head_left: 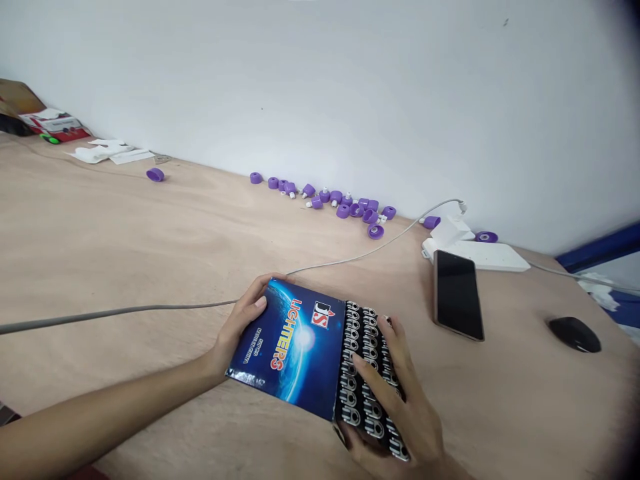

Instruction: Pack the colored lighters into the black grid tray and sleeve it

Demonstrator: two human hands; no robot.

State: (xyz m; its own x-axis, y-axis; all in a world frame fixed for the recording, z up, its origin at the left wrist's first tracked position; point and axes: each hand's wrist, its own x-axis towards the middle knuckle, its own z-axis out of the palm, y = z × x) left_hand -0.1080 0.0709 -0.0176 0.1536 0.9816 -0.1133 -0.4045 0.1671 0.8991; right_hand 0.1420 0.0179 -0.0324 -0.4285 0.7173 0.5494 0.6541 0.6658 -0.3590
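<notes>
A blue cardboard box flap point(293, 347) printed "LIGHTERS" is folded out to the left of the opened box. My left hand point(243, 320) grips the flap's left edge, thumb on top and fingers behind it. Rows of lighters point(350, 393) with metal tops fill the box on the right. My right hand point(410, 407) is around the box's right part; two of its fingers reach over the lighter tops and others pass below the near edge.
Several purple caps point(336, 197) lie along the wall. A phone point(457, 293) leans by a white power strip point(490, 255), with a black mouse point(575, 333) to the right. A grey cable point(150, 309) crosses behind the flap. White papers point(110, 152) lie far left.
</notes>
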